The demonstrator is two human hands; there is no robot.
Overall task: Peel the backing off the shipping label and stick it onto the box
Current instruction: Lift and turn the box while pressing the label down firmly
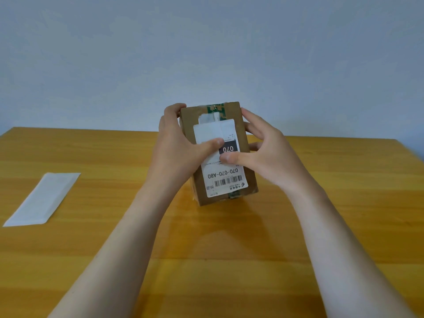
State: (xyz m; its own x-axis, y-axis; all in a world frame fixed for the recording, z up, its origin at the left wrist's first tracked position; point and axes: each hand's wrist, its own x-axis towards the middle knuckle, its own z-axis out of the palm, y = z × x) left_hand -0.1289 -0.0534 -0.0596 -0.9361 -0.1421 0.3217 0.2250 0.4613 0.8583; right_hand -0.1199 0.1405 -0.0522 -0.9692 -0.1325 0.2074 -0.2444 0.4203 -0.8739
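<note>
A brown cardboard box (246,171) with green tape stands on the table, its top face tilted toward me. A white shipping label (226,177) with a barcode and "070-070-A80" lies flat on that face, upside down to me. My left hand (176,148) grips the box's left side, its thumb pressing on the label's middle. My right hand (263,152) holds the right side, its thumb also pressing on the label. The peeled white backing sheet (42,198) lies flat on the table at the far left.
The wooden table (321,226) stretches all around the box. A pale blue wall (206,53) rises behind the table's far edge.
</note>
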